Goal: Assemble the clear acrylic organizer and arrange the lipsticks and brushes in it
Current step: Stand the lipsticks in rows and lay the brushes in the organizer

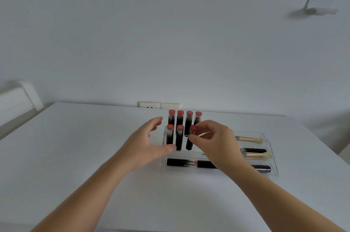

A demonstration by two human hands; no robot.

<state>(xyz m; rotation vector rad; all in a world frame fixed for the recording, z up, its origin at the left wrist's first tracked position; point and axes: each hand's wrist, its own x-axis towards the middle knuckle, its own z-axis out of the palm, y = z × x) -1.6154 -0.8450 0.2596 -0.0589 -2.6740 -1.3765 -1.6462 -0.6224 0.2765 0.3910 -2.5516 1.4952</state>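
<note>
Acrylic organizer (272, 158) | lipsticks upright: 7 | right hand (217, 140) grip pinching tilted lipstick (191, 140) | left hand (145, 146) grip spread

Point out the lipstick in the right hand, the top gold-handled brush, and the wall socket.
Lipstick (190, 141), head view, on its black barrel below the fingertips.
Top brush (248, 139), head view, on its gold handle.
Wall socket (149, 105), head view, on its white faceplate.

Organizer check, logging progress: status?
Right hand pinching seventh lipstick, tilted, front row. Left hand open beside organizer. Nothing blocking.
</note>
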